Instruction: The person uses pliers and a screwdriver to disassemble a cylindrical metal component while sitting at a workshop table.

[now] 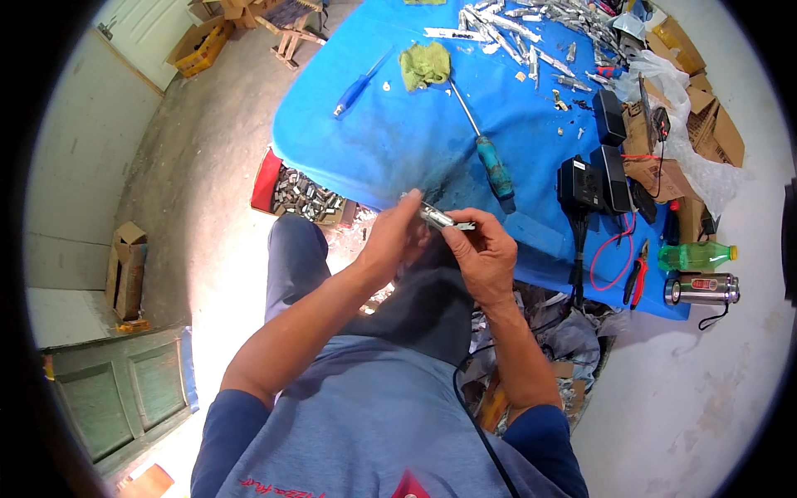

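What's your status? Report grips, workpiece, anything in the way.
Left grip, right grip: both on silver piece. Piece held beside blue table. Teal-handled screwdriver beyond, out of the way.

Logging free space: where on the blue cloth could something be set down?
Widest: the blue cloth beyond the left hand, between the blue screwdriver and the green-handled screwdriver. A smaller patch lies between the latter and the black boxes. Crowded: far right, heaped with silver strips; right edge, with pliers and bottle.
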Demonstrator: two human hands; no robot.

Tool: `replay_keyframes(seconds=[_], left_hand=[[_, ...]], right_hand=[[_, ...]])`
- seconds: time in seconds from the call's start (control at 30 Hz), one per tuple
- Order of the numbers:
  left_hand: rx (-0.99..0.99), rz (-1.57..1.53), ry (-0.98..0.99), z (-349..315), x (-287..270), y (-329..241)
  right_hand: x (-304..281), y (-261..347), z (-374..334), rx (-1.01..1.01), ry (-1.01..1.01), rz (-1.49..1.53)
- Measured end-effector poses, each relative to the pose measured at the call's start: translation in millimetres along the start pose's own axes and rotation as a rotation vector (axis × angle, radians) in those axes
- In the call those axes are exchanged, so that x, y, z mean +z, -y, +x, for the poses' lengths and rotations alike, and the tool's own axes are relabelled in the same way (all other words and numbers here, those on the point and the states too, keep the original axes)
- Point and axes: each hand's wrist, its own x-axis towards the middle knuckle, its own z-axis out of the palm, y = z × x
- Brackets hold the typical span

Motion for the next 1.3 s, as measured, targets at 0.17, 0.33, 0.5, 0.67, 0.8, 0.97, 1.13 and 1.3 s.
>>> replay_keyframes(seconds=[0.17, 0.33, 0.5, 0.67, 0.8, 0.97, 1.13, 1.3], left_hand=[[0.035, 0.125, 0.023, -16, -4, 8], [0.138, 0.118, -0.024, -35, 3, 4], [0.123, 0.073, -0.051, -48, 2, 12], [0.124, 0.077, -0.014, -60, -7, 32], [0.107, 0.024, 0.017, -70, -19, 47], [0.101, -0.041, 0.083, -79, -37, 62], [0.137, -0.094, 0.119, -97, -39, 53], [0.101, -0.152, 0.268, -97, -44, 55]], right_hand=[[7, -2, -22, 0.202, 0.017, 0.256], [13, 5, -41, 0.177, 0.064, 0.209], [23, 6, -63, 0.158, 0.025, 0.136], [26, 8, -85, 0.194, 0.014, 0.149], [38, 11, -100, 0.262, -0.016, 0.234], [52, 17, -117, 0.36, -0.043, 0.383], [60, 29, -125, 0.446, -0.036, 0.557], [63, 31, -129, 0.342, -0.094, 0.466]])
